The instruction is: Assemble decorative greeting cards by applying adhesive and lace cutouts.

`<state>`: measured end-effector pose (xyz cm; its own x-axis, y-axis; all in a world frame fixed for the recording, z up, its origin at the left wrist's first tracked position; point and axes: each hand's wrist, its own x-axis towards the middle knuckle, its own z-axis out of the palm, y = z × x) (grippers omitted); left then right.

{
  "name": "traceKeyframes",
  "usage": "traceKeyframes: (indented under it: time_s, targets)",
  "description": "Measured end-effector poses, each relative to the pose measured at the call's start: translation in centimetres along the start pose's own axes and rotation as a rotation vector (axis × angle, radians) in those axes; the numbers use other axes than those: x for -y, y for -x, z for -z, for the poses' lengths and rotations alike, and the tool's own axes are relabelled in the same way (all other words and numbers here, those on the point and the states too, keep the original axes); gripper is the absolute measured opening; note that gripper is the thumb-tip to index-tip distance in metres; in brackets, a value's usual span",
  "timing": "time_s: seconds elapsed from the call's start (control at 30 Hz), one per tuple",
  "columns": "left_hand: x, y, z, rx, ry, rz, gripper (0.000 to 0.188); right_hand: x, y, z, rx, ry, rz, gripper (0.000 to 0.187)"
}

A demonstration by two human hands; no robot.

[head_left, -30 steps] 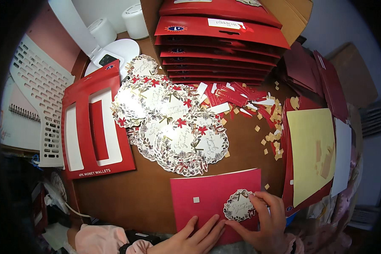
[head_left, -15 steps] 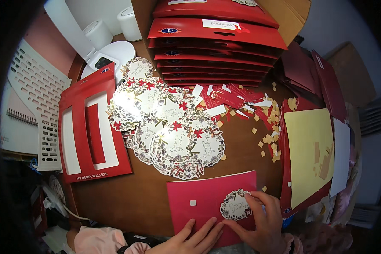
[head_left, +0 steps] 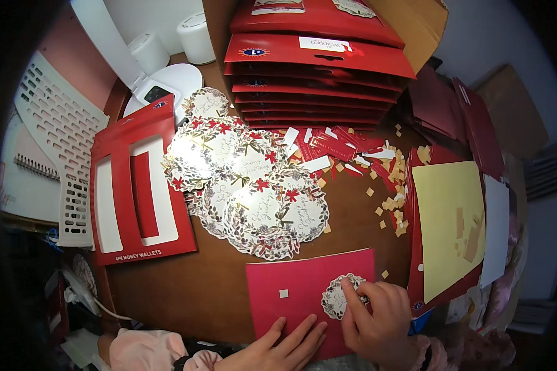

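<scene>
Head view: right hand (head_left: 380, 321) touches wreath cutout (head_left: 333, 299) on pink card (head_left: 306, 283).

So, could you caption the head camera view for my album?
Right hand touching a wreath cutout on a pink card, left hand resting on the card.

Through the head view I have the left hand (head_left: 272, 353) spread flat on a pink-red card (head_left: 309, 284), fingertips near its middle. The right hand (head_left: 377, 315) has its index finger laid on a small wreath cut-out (head_left: 334, 300) (its middle partly hidden from me), on the card's right half. I see a pale square (head_left: 283, 294) on the left half. Beyond the card lies a heap of wreath cut-outs (head_left: 254, 185), with a windowed red wallet (head_left: 125, 198) to its left. Farther back I make out red wallets stacked (head_left: 315, 62) in a cardboard box (head_left: 422, 25); a yellow sheet (head_left: 442, 210) lies right.
</scene>
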<state>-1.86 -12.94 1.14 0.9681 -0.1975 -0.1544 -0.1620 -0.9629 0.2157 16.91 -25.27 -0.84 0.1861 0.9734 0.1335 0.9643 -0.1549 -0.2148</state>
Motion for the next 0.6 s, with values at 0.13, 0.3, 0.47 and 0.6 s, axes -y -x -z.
traceKeyframes:
  time_s: [0.13,0.3,0.47,0.6]
  targets:
    - [-0.1,0.1,-0.2,-0.009,-0.003,0.001,0.062,0.3,-0.2,-0.7,-0.031,-0.015,-0.007,0.048]
    - [-0.2,0.0,-0.5,-0.036,-0.004,0.000,0.063,-0.4,-0.6,-0.6,-0.005,-0.058,0.006,0.049]
    - [-0.4,0.2,-0.9,-0.061,-0.008,0.003,0.065,-0.6,-1.5,0.8,0.017,-0.035,0.064,0.043]
    - [-0.4,0.3,-1.7,-0.078,0.022,-0.010,0.067,-1.0,-2.2,2.4,0.060,-0.184,-0.014,0.039]
